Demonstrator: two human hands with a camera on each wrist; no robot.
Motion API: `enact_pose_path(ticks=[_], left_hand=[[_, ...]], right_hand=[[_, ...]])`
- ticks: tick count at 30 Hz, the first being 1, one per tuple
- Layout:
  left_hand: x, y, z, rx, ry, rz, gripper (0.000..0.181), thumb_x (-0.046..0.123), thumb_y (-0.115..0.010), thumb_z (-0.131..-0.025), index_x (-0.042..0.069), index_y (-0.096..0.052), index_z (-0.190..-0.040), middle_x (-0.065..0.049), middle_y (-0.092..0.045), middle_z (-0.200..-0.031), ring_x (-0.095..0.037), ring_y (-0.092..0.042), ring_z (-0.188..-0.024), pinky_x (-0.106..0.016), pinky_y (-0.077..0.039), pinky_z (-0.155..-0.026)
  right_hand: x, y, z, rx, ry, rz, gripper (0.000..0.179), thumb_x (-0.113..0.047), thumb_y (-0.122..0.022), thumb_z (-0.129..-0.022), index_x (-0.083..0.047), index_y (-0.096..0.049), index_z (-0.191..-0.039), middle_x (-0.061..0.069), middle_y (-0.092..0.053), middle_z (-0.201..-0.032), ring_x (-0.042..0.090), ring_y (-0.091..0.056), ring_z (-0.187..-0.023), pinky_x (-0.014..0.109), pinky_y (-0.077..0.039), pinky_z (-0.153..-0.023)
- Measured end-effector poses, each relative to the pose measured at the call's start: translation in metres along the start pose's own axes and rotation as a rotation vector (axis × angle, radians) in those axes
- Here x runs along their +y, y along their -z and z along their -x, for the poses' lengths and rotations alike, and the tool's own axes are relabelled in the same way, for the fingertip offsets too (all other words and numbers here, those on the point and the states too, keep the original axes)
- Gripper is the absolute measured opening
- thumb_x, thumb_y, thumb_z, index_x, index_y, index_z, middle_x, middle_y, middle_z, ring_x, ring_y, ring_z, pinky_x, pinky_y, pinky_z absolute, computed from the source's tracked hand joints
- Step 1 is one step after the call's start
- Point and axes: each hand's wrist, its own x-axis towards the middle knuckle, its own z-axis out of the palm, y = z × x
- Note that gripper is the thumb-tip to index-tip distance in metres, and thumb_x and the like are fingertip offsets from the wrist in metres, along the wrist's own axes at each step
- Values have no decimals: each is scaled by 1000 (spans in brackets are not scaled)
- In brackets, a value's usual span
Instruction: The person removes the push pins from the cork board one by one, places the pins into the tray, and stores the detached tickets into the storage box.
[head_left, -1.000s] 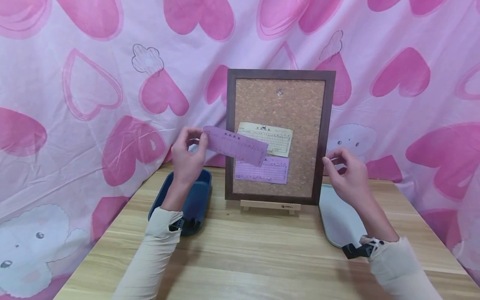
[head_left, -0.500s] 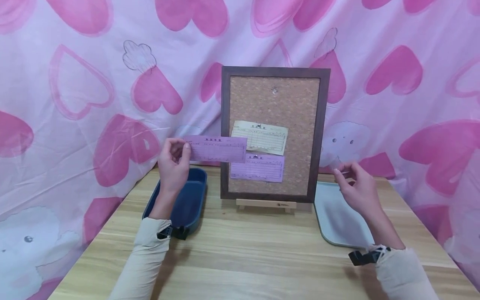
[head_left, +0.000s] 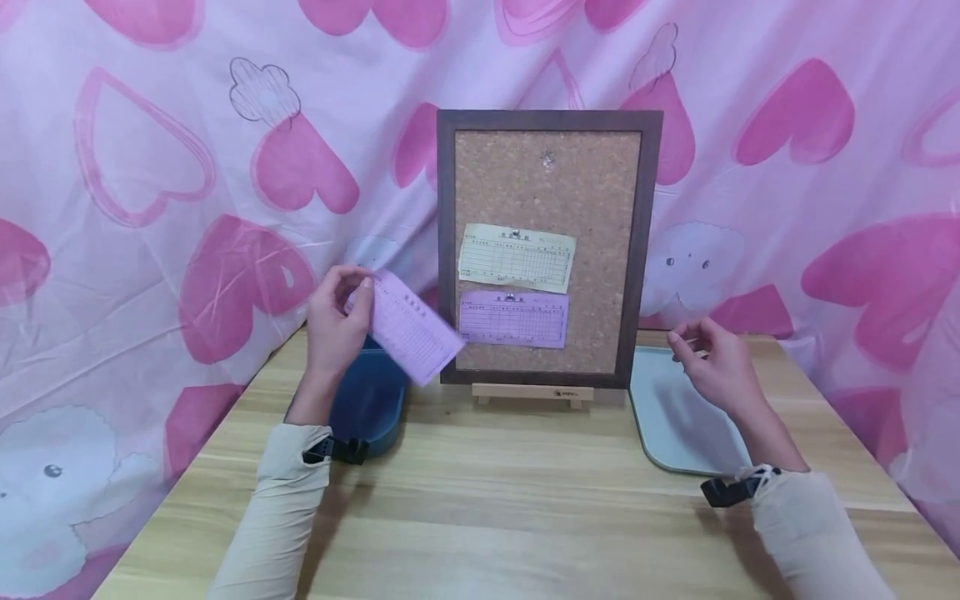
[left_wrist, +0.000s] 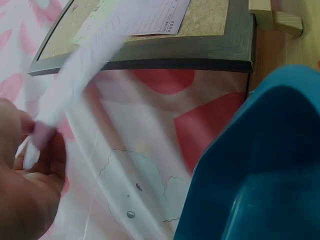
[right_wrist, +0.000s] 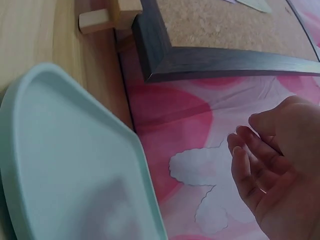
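Note:
My left hand [head_left: 333,321] pinches a purple printed receipt slip [head_left: 412,329] by one end, the slip slanting down to the right. In the left wrist view the slip [left_wrist: 82,72] is blurred and seen nearly edge-on above the hand [left_wrist: 30,175]. My right hand [head_left: 712,358] hovers over the pale green tray, fingers loosely curled; in the right wrist view that hand [right_wrist: 280,165] shows nothing between thumb and fingertips. Between the hands stands a framed cork board [head_left: 547,200], with a yellowish slip [head_left: 517,258] pinned above a purple slip [head_left: 513,321]. A clear pin [head_left: 547,158] sits near its top.
A small wooden easel [head_left: 532,392] bears the board on the wooden table [head_left: 510,500]. The deep blue tray [head_left: 371,408] lies at the left, below the left hand, and the pale green tray [head_left: 686,417] at the right. A pink heart-patterned cloth [head_left: 390,75] hangs behind.
My left hand has drawn left, taking the held slip away from over the board and tilting it downward. My right hand has moved right, away from the frame's edge. The head view has shifted slightly.

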Motion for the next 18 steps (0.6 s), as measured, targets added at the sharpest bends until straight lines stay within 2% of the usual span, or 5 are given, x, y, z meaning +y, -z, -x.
enact_pose_path(ticks=[3, 8, 13, 16, 18], left_hand=[[-2, 4, -1, -73, 12, -61, 20, 8, -67, -105, -1, -74, -121, -21, -77, -114, -10, -64, -95, -14, -50, -84], [-6, 18, -2, -230, 72, -177, 22, 14, -63, -108, 3, -75, -123, -20, -76, -116, -17, -60, -89, -18, -47, -70], [-8, 33, -4, -401, 176, -204, 26, 19, -64, -109, 3, -74, -127, -21, -76, -120, -18, -63, -92, -18, -51, -77], [-9, 40, -4, -480, 236, -201, 28, 19, -64, -109, 2, -73, -128, -22, -75, -121, -20, -64, -96, -19, -52, -80], [-9, 44, -4, -527, 266, -232, 28, 21, -63, -109, 3, -73, -129, -21, -75, -123, -23, -64, -100, -19, -53, -82]], right_hand=[[4, 0, 0, -27, 3, 2, 22, -23, -68, -108, -1, -69, -112, 21, -75, -97, 3, -67, -75, 21, -51, -59], [14, 0, 1, -72, 0, 24, 20, -20, -68, -107, 0, -70, -110, 22, -75, -96, 0, -65, -74, 22, -50, -60], [22, 0, 2, -99, -7, 31, 20, -21, -70, -107, -1, -70, -111, 20, -76, -92, 2, -65, -74, 24, -48, -59], [24, 0, 2, -112, -11, 31, 19, -20, -70, -106, -1, -71, -111, 19, -76, -91, 7, -67, -75, 24, -49, -59], [25, -1, 2, -128, -19, 31, 19, -19, -69, -106, -1, -71, -111, 20, -76, -94, 11, -69, -76, 24, -50, -59]])
